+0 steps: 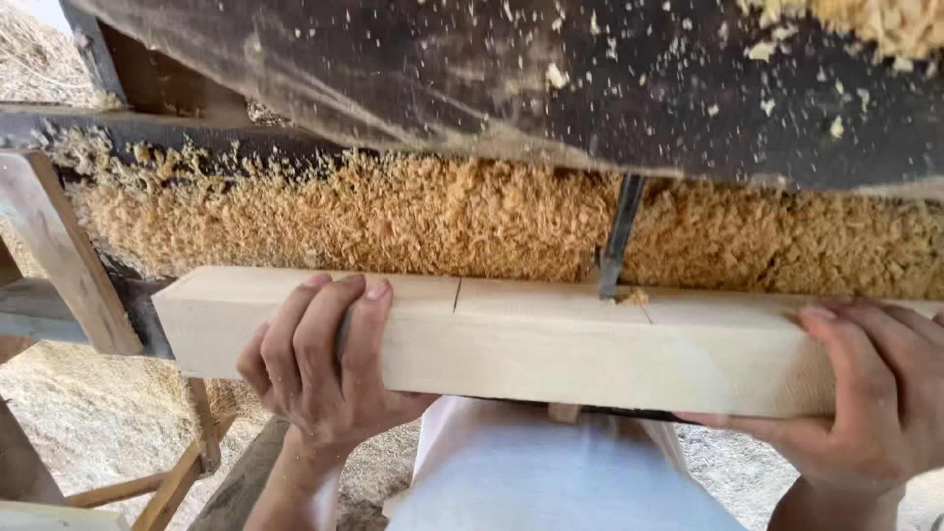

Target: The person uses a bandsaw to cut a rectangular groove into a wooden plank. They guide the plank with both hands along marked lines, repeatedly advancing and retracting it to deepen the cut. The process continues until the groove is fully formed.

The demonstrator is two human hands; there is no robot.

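One pale wood beam (551, 344), squared, long axis running left-right across view, right end tilted slightly lower. Left hand (320, 369): grip clamped on beam near left end, fingers (372, 324) curled over top face, thumb under. Right of that grip: two pencil lines across top face; one dark narrow blade (618, 236) standing near upright, tip in beam's top far edge at second line, small chip pile there. Right hand (870, 393): grip clamped on right end. Beyond both grips: sawdust bank (393, 211) on dark machine table (610, 88).
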